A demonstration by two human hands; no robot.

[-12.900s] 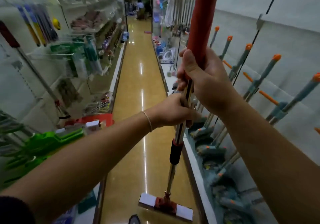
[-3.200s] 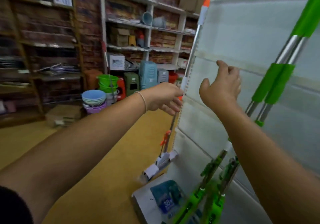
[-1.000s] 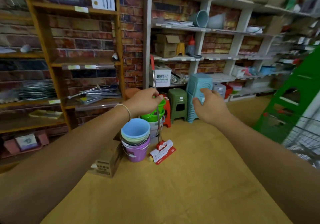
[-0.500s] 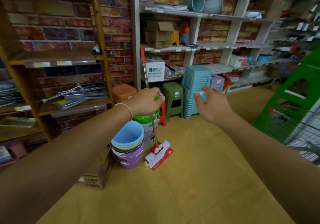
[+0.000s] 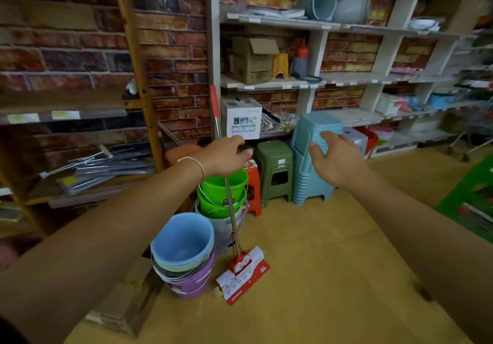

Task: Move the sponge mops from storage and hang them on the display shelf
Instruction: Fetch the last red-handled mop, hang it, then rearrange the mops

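I see my left hand (image 5: 226,155) wrapped round the metal pole of the sponge mop (image 5: 231,218), fingers curled over it about halfway up, with a thin bracelet (image 5: 194,163) on the wrist. The mop stands nearly upright at the twelve o'clock of my view; its red grip end rises above the hand in front of the brick-pattern wall (image 5: 173,50), and its red-and-white packaged head rests on the yellow floor (image 5: 320,277) at about six o'clock from the hand. The pole runs just in front of the stacked green buckets (image 5: 221,197), and the head lies just beside a stack of blue and purple buckets (image 5: 184,253) at its nine o'clock.

My right hand (image 5: 336,157) is loose, fingers spread and only lightly bent, holding nothing; it hovers in front of a tall stack of light blue plastic stools (image 5: 306,173), and I cannot tell whether the fingertips touch it. A dark green stool (image 5: 274,167) sits between that stack and the mop. White shelves (image 5: 333,79) at one o'clock carry a cardboard box (image 5: 250,61) and tipped grey-blue pails (image 5: 320,2)
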